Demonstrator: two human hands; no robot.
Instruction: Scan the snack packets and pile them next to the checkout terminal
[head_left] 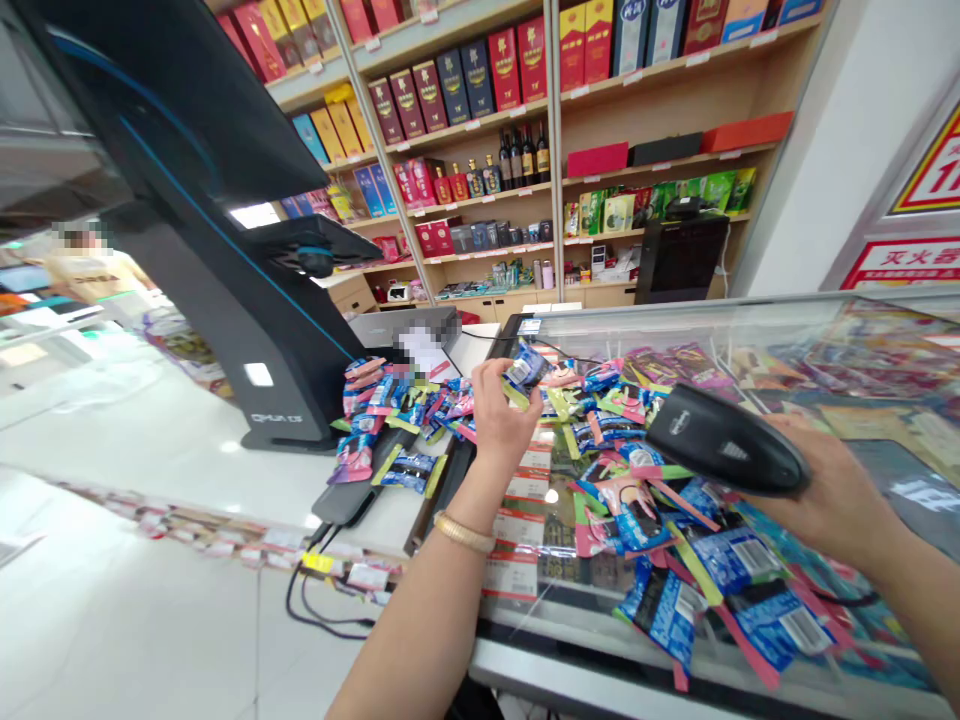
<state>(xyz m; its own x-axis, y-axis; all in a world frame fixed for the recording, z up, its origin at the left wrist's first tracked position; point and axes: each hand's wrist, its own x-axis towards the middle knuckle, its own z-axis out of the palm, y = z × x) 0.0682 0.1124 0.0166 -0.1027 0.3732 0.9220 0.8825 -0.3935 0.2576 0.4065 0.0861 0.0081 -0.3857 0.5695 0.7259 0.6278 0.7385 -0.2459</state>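
Note:
Between the thumb and fingers of my left hand (504,412) is a small blue snack packet (527,366), its white barcode label facing up. A gold bracelet (463,531) circles that wrist. My right hand (821,490) is wrapped round a black barcode scanner (724,440), whose head points left over a heap of snack packets (637,505) in blue, pink and lime green. The heap lies on the glass counter (525,625). To the left of my left hand, a second pile of the same packets (366,415) lies by the foot of the black terminal.
A black checkout terminal (255,300) stands on the white counter (187,440) at left. Cables (322,600) hang off its front edge. Shelves of boxes and bottles (465,130) line the back wall. A person (94,270) is at far left.

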